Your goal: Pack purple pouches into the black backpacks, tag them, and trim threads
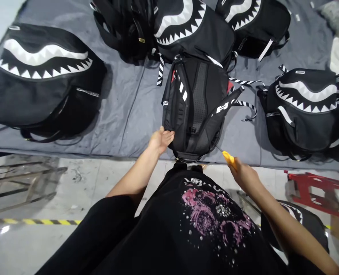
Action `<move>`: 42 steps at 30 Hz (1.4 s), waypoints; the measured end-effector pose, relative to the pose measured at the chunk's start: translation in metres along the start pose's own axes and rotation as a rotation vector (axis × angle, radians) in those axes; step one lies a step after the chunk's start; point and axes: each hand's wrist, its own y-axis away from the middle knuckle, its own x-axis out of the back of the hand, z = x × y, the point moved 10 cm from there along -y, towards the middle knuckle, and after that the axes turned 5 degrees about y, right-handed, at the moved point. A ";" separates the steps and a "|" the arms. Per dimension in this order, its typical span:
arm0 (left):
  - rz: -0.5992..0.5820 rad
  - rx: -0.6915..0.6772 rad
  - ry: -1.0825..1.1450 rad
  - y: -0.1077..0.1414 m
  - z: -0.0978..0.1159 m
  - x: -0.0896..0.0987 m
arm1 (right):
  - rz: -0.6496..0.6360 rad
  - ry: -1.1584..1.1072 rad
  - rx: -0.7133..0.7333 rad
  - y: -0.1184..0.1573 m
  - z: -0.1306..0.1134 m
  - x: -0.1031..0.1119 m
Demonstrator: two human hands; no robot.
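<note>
A black backpack (198,99) lies straps-up at the table's near edge, its padded back panel facing me. Its shoulder straps carry white stripes and marks. My left hand (161,139) rests against the bag's lower left side, fingers stretched out and nothing visibly gripped. In my right hand (245,173), just off the lower right side of the bag, is a yellow-handled tool (229,157). The tool's thin dark tip reaches toward the bag's lower right corner; whether it touches the fabric I cannot tell, nor what exact kind of tool it is.
Several more black backpacks with shark-mouth prints lie around, including a left one (43,84), a right one (304,110) and a back one (195,34). A grey cloth (129,110) covers the table. On the floor stand a metal frame (29,187) and a red stool (309,191).
</note>
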 end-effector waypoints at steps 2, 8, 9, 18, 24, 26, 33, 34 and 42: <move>-0.216 0.140 0.067 -0.009 -0.008 -0.022 | 0.023 0.006 -0.059 -0.011 -0.012 -0.007; -0.726 0.267 0.235 -0.012 -0.016 -0.069 | 0.149 -0.038 -0.183 -0.046 -0.034 -0.014; -0.755 0.292 0.234 -0.014 -0.019 -0.070 | 0.165 -0.047 -0.198 -0.050 -0.035 -0.013; -0.842 0.430 0.226 -0.024 -0.028 -0.074 | 0.176 -0.058 -0.235 -0.077 -0.042 -0.012; -0.893 0.399 0.270 -0.023 -0.022 -0.075 | 0.211 -0.158 -0.232 -0.058 -0.037 -0.003; -0.887 0.409 0.271 -0.025 -0.022 -0.076 | 0.212 -0.205 -0.250 -0.043 -0.033 -0.003; -0.904 0.449 0.238 -0.019 -0.032 -0.093 | 0.151 -0.276 -0.332 -0.026 -0.025 -0.020; -0.890 0.438 0.222 -0.018 -0.033 -0.095 | 0.146 -0.283 -0.336 -0.024 -0.024 -0.022; -0.844 0.351 0.098 0.003 -0.038 -0.104 | 0.068 -0.383 -0.411 0.072 -0.036 -0.066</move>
